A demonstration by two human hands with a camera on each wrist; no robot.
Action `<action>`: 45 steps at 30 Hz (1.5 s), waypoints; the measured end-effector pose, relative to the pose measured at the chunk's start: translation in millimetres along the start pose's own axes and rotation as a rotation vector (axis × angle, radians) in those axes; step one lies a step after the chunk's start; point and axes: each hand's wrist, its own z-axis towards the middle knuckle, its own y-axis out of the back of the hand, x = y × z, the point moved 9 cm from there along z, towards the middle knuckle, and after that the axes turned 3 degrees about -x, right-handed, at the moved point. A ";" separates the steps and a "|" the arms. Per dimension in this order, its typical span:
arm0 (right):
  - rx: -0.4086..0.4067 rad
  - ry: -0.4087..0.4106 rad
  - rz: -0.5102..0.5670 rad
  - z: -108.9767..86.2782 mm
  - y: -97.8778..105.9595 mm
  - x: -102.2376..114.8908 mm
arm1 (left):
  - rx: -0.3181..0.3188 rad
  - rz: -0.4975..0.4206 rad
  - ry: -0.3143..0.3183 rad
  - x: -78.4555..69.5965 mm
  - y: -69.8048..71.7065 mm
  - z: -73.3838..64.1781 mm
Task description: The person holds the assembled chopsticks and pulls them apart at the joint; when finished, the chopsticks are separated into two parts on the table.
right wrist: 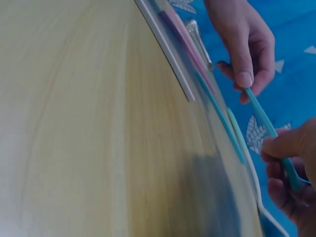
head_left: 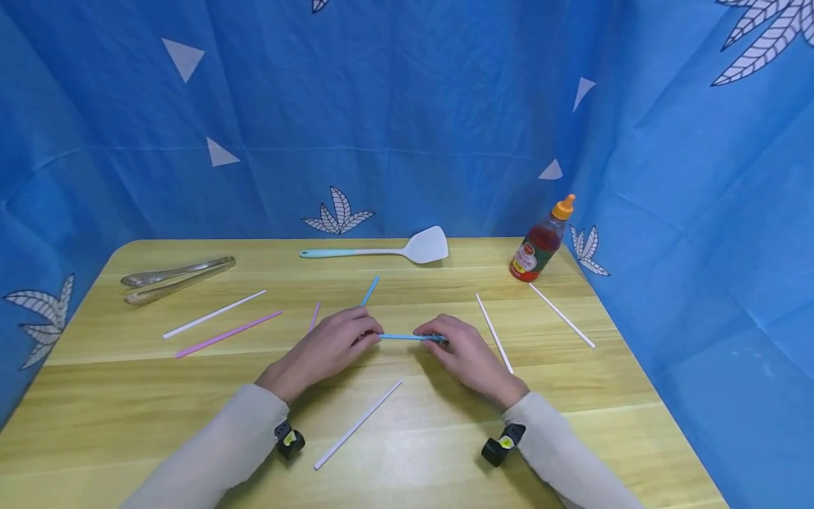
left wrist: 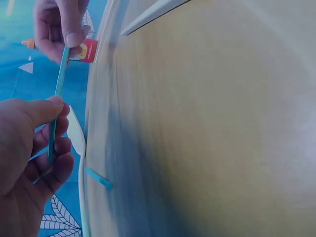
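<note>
A blue straw [head_left: 400,337] is held level over the middle of the table between both hands. My left hand [head_left: 333,343] pinches one end between thumb and fingers, and my right hand [head_left: 467,351] pinches the other. In the left wrist view the straw [left wrist: 60,81] looks straight, its near end lying across the curled fingers. Just beyond the left hand lie a second blue straw [head_left: 370,290] and a pink straw [head_left: 314,316], both partly hidden by that hand. A white straw [head_left: 358,425] lies nearer me, between the forearms.
Metal tongs [head_left: 178,279], a white straw [head_left: 214,314] and a pink straw [head_left: 229,334] lie at the left. A white spatula [head_left: 426,245] rests along the back edge. Right of the hands are two white straws [head_left: 494,332] [head_left: 562,315] and a sauce bottle [head_left: 537,247]. Blue cloth [head_left: 394,120] hangs behind.
</note>
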 end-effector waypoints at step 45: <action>-0.025 -0.026 -0.038 4.0 16.1 -28.2 | -0.230 0.086 0.109 40.7 51.9 -59.1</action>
